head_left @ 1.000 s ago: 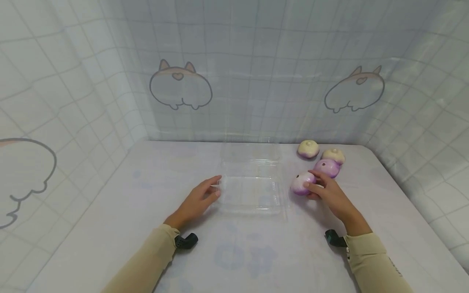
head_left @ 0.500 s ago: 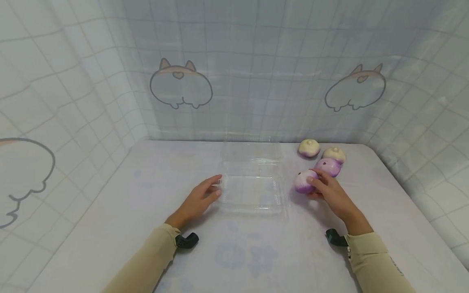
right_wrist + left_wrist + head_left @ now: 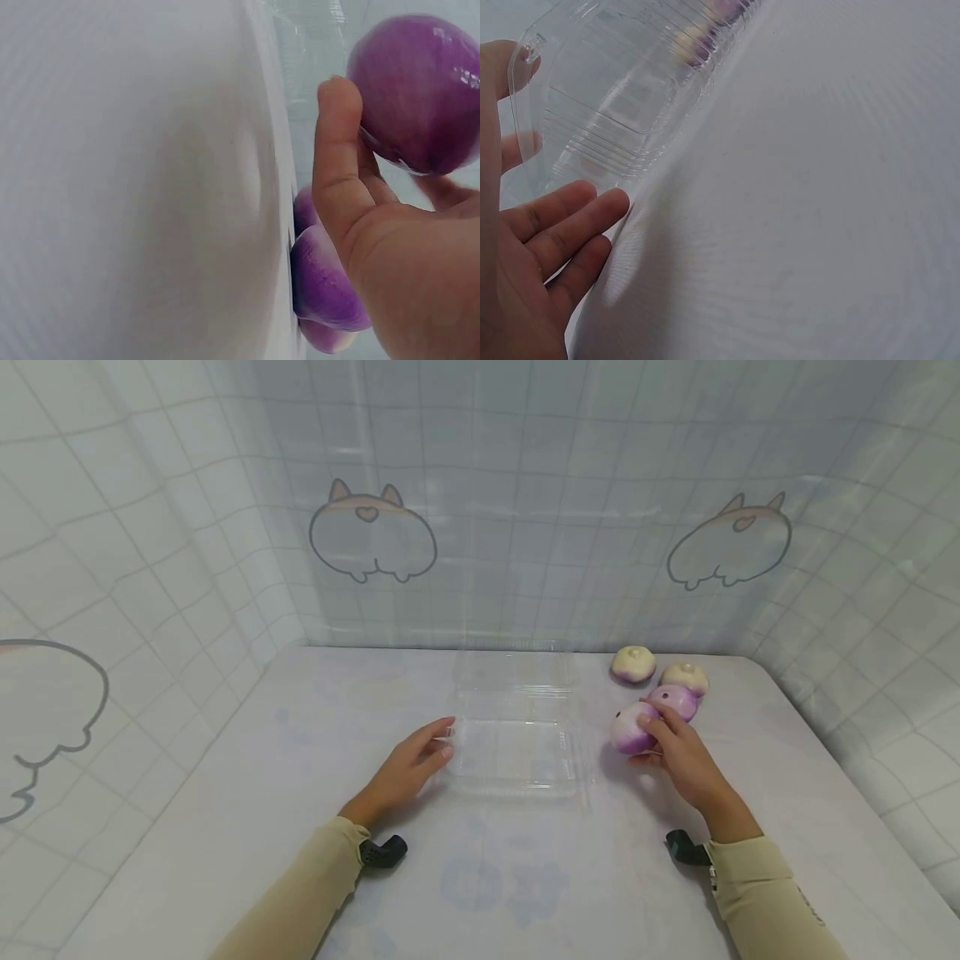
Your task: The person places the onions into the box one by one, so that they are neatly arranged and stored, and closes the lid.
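Note:
My right hand point(image 3: 686, 760) grips a purple-and-white onion point(image 3: 632, 729), held above the table with thumb and fingers round its side. In the right wrist view the held onion point(image 3: 420, 90) shows its glossy purple side. My left hand point(image 3: 408, 768) is at the left edge of a clear hinged plastic container point(image 3: 517, 789), its fingers straight and apart. The left wrist view has fingertips at the container's rim point(image 3: 521, 112). The container stands with its lid point(image 3: 513, 670) raised at the back, and its tray holds nothing visible.
Behind the right hand lie a purple onion point(image 3: 675, 700) and a cream one point(image 3: 686, 677), touching. Another cream onion point(image 3: 633, 665) sits apart at the table's back edge. Tile-patterned sheets point(image 3: 555, 527) enclose the white table point(image 3: 315, 710) at the back and sides.
The right hand has turned the onion and drawn it slightly to the right, away from the container. The left hand and the container have stayed where they were.

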Demonstrator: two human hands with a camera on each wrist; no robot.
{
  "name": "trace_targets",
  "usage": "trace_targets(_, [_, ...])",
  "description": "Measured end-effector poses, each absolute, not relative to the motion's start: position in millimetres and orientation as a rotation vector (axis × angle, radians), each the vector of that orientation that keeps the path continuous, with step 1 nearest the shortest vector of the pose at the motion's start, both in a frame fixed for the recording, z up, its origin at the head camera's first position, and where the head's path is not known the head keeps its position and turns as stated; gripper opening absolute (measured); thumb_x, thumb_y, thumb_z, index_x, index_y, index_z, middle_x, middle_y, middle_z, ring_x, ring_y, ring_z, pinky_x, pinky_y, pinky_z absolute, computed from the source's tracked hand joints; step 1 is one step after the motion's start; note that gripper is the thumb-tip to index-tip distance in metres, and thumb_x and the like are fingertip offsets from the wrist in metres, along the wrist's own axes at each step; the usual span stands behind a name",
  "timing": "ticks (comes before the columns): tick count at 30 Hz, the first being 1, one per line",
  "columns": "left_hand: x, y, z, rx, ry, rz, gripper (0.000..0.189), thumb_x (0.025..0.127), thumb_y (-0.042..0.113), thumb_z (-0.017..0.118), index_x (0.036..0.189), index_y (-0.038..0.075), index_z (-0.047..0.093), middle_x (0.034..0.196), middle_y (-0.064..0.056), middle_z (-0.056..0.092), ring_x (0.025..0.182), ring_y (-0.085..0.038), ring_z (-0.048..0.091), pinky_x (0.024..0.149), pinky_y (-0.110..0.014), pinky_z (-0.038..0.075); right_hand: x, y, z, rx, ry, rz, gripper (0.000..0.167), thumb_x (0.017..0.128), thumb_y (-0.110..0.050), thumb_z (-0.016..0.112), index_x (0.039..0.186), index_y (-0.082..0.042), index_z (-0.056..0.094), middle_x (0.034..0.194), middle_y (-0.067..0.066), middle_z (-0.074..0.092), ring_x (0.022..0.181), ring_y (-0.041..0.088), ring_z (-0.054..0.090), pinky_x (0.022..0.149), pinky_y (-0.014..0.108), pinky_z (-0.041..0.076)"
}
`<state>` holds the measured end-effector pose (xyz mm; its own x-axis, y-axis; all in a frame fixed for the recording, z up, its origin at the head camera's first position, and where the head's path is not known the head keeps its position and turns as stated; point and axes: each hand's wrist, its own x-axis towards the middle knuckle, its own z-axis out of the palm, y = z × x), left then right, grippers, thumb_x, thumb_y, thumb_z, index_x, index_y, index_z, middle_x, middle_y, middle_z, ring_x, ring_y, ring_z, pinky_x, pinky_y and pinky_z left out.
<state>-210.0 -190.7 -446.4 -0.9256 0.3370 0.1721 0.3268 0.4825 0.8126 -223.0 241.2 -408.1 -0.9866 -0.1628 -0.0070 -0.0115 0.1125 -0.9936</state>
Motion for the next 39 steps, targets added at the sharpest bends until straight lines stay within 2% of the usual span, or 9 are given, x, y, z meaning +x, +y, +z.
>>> trace_targets(7, [-210, -190, -446, 0.592, 2.704, 1.469, 0.058, 0.103, 0.04, 0.056, 0.154, 0.017, 0.041, 0.144, -0.006, 0.053, 0.123, -0.023, 0.056, 0.1, -0.05, 0.046, -223, 240, -407, -0.215, 2.273, -2.009, 0.065, 0.107, -0.034, 0.047, 0.151, 0.008, 0.023, 0.14, 0.025, 0.038, 0.097, 0.009, 0.063, 0.082, 0.028, 0.057])
trace_targets(13, [-209, -191, -446, 0.584, 2.706, 1.463, 0.057, 0.103, 0.042, 0.056, 0.153, 0.02, 0.042, 0.144, -0.005, 0.053, 0.123, -0.022, 0.056, 0.101, -0.05, 0.047, -223, 235, -407, -0.206, 2.211, -2.063, 0.065, 0.107, -0.031, 0.048, 0.151, 0.009, 0.022, 0.14, 0.025, 0.04, 0.099, 0.009, 0.063, 0.083, 0.026, 0.056])
trace_targets(18, [-210, -192, -447, 0.58, 2.707, 1.462, 0.056, 0.103, 0.043, 0.056, 0.153, 0.023, 0.042, 0.144, -0.004, 0.053, 0.122, -0.022, 0.056, 0.101, -0.051, 0.047, -223, 231, -408, -0.196, 2.174, -2.092, 0.064, 0.107, -0.029, 0.05, 0.151, 0.008, 0.023, 0.135, 0.016, 0.045, 0.099, 0.008, 0.064, 0.084, 0.026, 0.056])
trace_targets(23, [-211, -192, -448, 0.576, 2.702, 1.472, 0.057, 0.103, 0.042, 0.056, 0.153, 0.019, 0.042, 0.144, -0.005, 0.053, 0.122, -0.023, 0.056, 0.1, -0.051, 0.047, -223, 228, -409, -0.185, 2.15, -2.116, 0.064, 0.106, -0.028, 0.052, 0.153, 0.006, 0.024, 0.133, 0.01, 0.049, 0.099, 0.008, 0.063, 0.084, 0.025, 0.055])
trace_targets(33, [-211, -192, -448, 0.578, 2.712, 1.446, 0.058, 0.102, 0.045, 0.055, 0.153, 0.022, 0.041, 0.145, -0.004, 0.052, 0.123, -0.022, 0.055, 0.102, -0.052, 0.046, -222, 226, -405, -0.157, 2.118, -2.141, 0.067, 0.107, -0.029, 0.05, 0.157, 0.002, 0.02, 0.152, 0.022, 0.03, 0.104, 0.007, 0.059, 0.086, 0.022, 0.053])
trace_targets(39, [-211, -192, -447, 0.574, 2.713, 1.44, 0.059, 0.102, 0.046, 0.055, 0.154, 0.021, 0.041, 0.145, -0.004, 0.052, 0.123, -0.022, 0.055, 0.102, -0.052, 0.046, -220, 223, -400, -0.155, 2.045, -2.195, 0.069, 0.107, -0.028, 0.05, 0.158, 0.002, 0.016, 0.155, 0.023, 0.024, 0.106, 0.006, 0.06, 0.088, 0.023, 0.053])
